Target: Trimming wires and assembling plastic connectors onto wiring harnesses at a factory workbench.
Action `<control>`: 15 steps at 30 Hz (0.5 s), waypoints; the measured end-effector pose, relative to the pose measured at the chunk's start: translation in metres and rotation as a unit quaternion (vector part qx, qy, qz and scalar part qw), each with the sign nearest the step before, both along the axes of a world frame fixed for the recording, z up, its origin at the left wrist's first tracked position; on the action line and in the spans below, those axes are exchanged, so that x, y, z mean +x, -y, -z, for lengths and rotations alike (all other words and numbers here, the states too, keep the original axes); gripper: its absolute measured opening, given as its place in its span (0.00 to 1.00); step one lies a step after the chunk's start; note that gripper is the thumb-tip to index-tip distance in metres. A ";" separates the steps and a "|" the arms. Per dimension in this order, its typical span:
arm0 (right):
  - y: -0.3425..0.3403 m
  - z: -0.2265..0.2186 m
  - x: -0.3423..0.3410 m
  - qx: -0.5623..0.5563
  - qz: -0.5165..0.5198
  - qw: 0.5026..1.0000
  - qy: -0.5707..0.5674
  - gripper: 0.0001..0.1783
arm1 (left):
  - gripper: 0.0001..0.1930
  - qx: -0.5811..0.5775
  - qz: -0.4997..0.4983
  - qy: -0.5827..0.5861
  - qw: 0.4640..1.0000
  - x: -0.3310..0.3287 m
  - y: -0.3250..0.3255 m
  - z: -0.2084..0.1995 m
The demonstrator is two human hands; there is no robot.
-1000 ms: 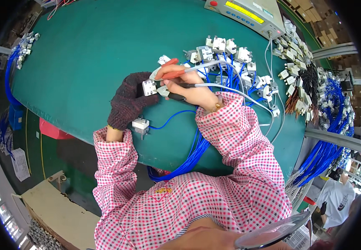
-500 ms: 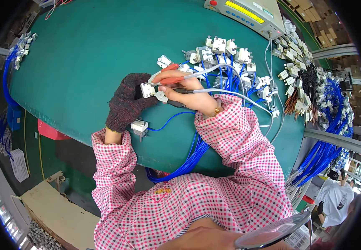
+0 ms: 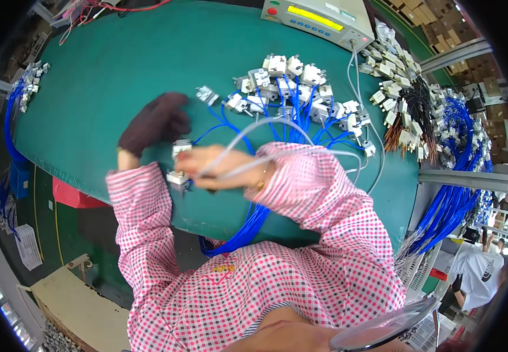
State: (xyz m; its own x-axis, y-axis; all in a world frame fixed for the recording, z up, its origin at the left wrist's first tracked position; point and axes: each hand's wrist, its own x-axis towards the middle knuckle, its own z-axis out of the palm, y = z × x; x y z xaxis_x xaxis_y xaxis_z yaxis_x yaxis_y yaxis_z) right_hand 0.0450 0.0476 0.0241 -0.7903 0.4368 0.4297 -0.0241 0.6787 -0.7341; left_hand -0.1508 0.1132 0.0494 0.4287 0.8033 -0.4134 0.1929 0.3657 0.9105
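Observation:
My left hand [image 3: 157, 122], in a dark knitted glove, is over the green tabletop with its fingers stretched to the right and nothing seen in them. To its lower right is my bare right hand [image 3: 222, 166], smeared by motion and closed round the test leads; their grey cables [image 3: 310, 151] trail from it to the right. The handles are mostly hidden and blurred. Close to the right fingertips lie a white connector block [image 3: 181, 146] and, nearer me, another white-and-grey block [image 3: 178, 179]. A further metal-pronged block [image 3: 207, 95] sits right of my glove.
Several white blocks on blue wires [image 3: 286, 88] are heaped right of centre. A tester with a yellow display [image 3: 315, 19] stands at the back. More wired blocks [image 3: 392, 76] line the right edge, and a blue-wired bundle [image 3: 16, 111] is at the far left. A person [image 3: 477, 278] is at lower right.
The connector block has left my left hand and now lies on the table. My left hand has moved left; my right hand has come down toward me with the test leads. The view has shifted slightly.

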 end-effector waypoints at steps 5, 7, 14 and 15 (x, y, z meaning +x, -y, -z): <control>-0.004 -0.016 0.010 0.015 -0.028 0.998 -0.046 0.18 | 0.27 0.181 0.071 -0.468 0.862 0.070 -0.014 -0.031; -0.007 -0.039 0.035 -0.269 -0.057 0.961 -0.026 0.15 | 0.24 0.209 0.115 -0.405 0.883 0.044 -0.009 -0.013; -0.033 -0.018 0.043 -0.466 0.056 0.831 -0.299 0.11 | 0.39 0.091 -0.161 0.217 0.959 0.023 0.071 0.035; -0.031 -0.018 0.039 -0.464 0.043 0.837 -0.288 0.10 | 0.41 0.052 -0.172 0.303 0.936 0.035 0.077 0.034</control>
